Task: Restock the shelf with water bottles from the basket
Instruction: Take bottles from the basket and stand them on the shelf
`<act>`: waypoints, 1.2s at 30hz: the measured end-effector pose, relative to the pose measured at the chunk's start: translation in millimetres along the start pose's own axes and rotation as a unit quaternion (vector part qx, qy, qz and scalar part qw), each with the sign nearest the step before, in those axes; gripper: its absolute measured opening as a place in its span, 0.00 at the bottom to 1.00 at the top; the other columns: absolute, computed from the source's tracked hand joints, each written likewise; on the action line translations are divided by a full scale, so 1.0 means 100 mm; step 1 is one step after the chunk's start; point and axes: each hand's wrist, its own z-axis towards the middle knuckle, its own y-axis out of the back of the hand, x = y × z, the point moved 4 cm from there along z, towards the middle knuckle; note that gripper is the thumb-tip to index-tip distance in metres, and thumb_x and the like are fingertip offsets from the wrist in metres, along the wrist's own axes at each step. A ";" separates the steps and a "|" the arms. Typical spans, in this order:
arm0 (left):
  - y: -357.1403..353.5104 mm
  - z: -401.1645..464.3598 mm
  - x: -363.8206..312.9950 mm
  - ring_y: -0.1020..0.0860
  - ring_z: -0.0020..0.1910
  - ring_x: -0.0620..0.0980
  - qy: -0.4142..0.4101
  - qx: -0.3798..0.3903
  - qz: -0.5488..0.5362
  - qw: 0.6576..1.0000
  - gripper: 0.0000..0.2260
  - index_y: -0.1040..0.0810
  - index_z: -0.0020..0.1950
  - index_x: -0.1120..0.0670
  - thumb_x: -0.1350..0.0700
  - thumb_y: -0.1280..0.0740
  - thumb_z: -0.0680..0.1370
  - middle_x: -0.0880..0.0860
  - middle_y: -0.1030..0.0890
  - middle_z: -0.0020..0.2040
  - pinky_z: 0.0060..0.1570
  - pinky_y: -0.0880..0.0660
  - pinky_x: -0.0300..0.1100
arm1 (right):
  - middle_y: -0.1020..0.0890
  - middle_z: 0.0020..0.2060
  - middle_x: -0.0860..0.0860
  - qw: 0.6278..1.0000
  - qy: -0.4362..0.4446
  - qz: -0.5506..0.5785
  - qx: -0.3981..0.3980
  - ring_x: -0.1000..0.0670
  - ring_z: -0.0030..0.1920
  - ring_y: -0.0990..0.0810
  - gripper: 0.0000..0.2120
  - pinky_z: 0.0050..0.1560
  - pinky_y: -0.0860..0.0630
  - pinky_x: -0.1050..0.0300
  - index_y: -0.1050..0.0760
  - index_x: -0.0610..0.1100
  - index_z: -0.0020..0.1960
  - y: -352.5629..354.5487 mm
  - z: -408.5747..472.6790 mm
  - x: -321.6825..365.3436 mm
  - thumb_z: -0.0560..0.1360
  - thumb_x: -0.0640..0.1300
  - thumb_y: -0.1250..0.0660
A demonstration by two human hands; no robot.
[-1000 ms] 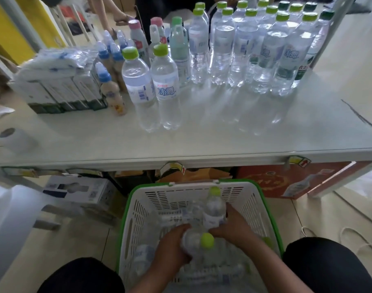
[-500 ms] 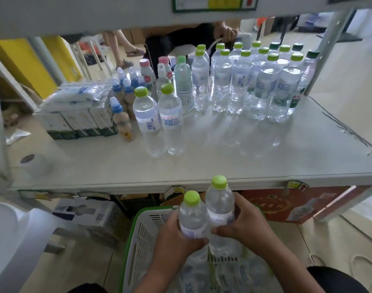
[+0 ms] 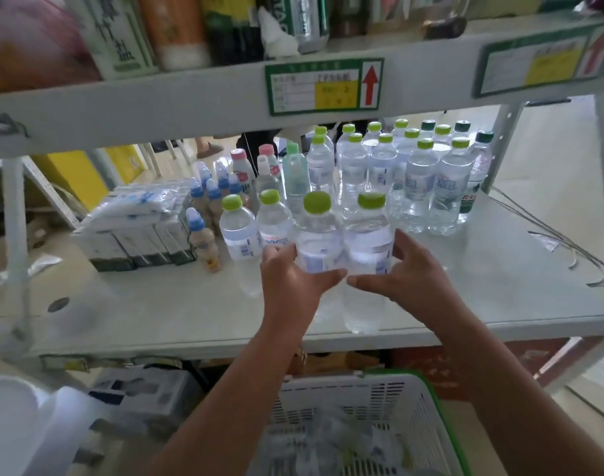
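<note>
Water bottles, two of them, are upright side by side over the white shelf point(image 3: 465, 290), one in each of your hands: your left hand point(image 3: 293, 286) has its fingers clamped around the left bottle point(image 3: 317, 245), and your right hand point(image 3: 414, 280) has its fingers clamped around the right bottle point(image 3: 367, 242). The two bottles touch each other, both with green caps, and the right one's base sits near the shelf's front edge; you cannot tell whether either base is resting on the surface. Just behind and to the left of them stand two more green-capped bottles point(image 3: 256, 231), and a larger group of bottles point(image 3: 407, 176) stands farther back on the right. To the left on the same shelf are small blue-capped bottles point(image 3: 204, 238) and a stack of boxes point(image 3: 139, 242). Above, the upper shelf's front edge carries a green-framed label point(image 3: 324, 85) with a red arrow. Below your forearms sits the white basket point(image 3: 379, 400) with a green rim, with blurred bottles inside it.
</note>
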 end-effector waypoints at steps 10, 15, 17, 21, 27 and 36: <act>-0.44 0.34 0.25 0.26 0.49 0.56 0.019 -0.080 0.069 0.994 0.29 0.21 0.55 0.59 0.57 0.18 0.56 0.57 0.23 0.47 0.52 0.26 0.49 | 0.18 0.47 0.61 0.997 -0.062 0.034 -0.029 0.52 0.41 0.17 0.30 0.43 0.19 0.44 0.29 0.67 0.48 -0.26 0.52 -0.33 0.49 0.55 0.22; -0.50 0.35 0.33 0.25 0.52 0.55 0.027 -0.067 0.071 0.995 0.26 0.21 0.55 0.60 0.58 0.19 0.60 0.58 0.22 0.50 0.54 0.27 0.45 | 0.19 0.44 0.61 0.996 -0.068 0.037 -0.041 0.48 0.36 0.16 0.28 0.41 0.18 0.45 0.28 0.60 0.50 -0.26 0.58 -0.35 0.54 0.48 0.21; -0.51 0.34 0.37 0.26 0.54 0.55 0.033 -0.069 0.082 0.994 0.27 0.22 0.58 0.60 0.57 0.20 0.61 0.58 0.22 0.52 0.55 0.29 0.43 | 0.18 0.46 0.56 0.996 -0.077 0.038 -0.033 0.46 0.39 0.16 0.26 0.39 0.18 0.46 0.26 0.55 0.51 -0.27 0.63 -0.35 0.57 0.45 0.20; -0.54 0.38 0.38 0.28 0.60 0.56 0.026 -0.073 0.114 0.990 0.31 0.28 0.64 0.60 0.56 0.21 0.65 0.59 0.24 0.59 0.59 0.30 0.44 | 0.21 0.41 0.55 0.996 -0.087 0.031 -0.016 0.42 0.39 0.16 0.28 0.39 0.18 0.44 0.25 0.46 0.55 -0.33 0.74 -0.35 0.58 0.42 0.19; -0.58 0.35 0.37 0.26 0.61 0.60 0.037 -0.061 0.138 0.988 0.31 0.40 0.72 0.57 0.58 0.29 0.74 0.60 0.35 0.67 0.57 0.25 0.52 | 0.21 0.46 0.52 0.992 -0.093 0.083 0.016 0.47 0.42 0.19 0.26 0.39 0.17 0.47 0.27 0.51 0.54 -0.44 0.90 -0.36 0.61 0.39 0.20; -0.67 0.22 0.42 0.30 0.62 0.56 0.039 -0.043 0.070 0.996 0.29 0.44 0.69 0.55 0.68 0.36 0.72 0.54 0.39 0.66 0.52 0.24 0.48 | 0.21 0.56 0.50 0.991 -0.100 0.087 0.026 0.46 0.49 0.17 0.37 0.39 0.17 0.48 0.30 0.49 0.66 -0.43 0.96 -0.44 0.61 0.41 0.20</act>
